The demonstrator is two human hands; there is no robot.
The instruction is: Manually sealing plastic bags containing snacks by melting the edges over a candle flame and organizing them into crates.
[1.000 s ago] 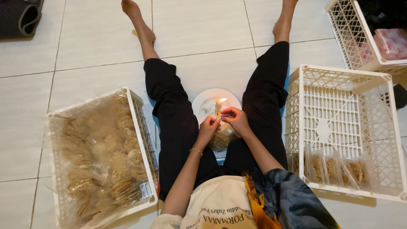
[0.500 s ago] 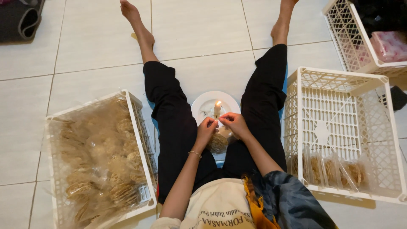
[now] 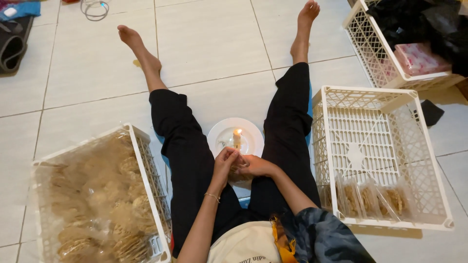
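I see both hands meeting just behind a lit candle (image 3: 237,138) on a white plate (image 3: 219,134): my left hand (image 3: 225,159) and right hand (image 3: 254,166) pinch a small clear packet (image 3: 237,173) between them, its edge close to the flame. White crates flank my legs on the tiled floor (image 3: 209,44): the left crate (image 3: 146,165) full of crackers, the right crate (image 3: 390,97) nearly bare.

Black trousers (image 3: 187,160) lie against pale grey floor tiles (image 3: 204,44). A white plate (image 3: 222,136) carries a cream candle (image 3: 237,139) with a yellow-orange flame. Both lattice crates, left (image 3: 151,195) and right (image 3: 385,122), are white; the left one's crackers (image 3: 92,195) are tan-brown under clear plastic. A pink packet (image 3: 417,58) lies in the far crate (image 3: 370,53).
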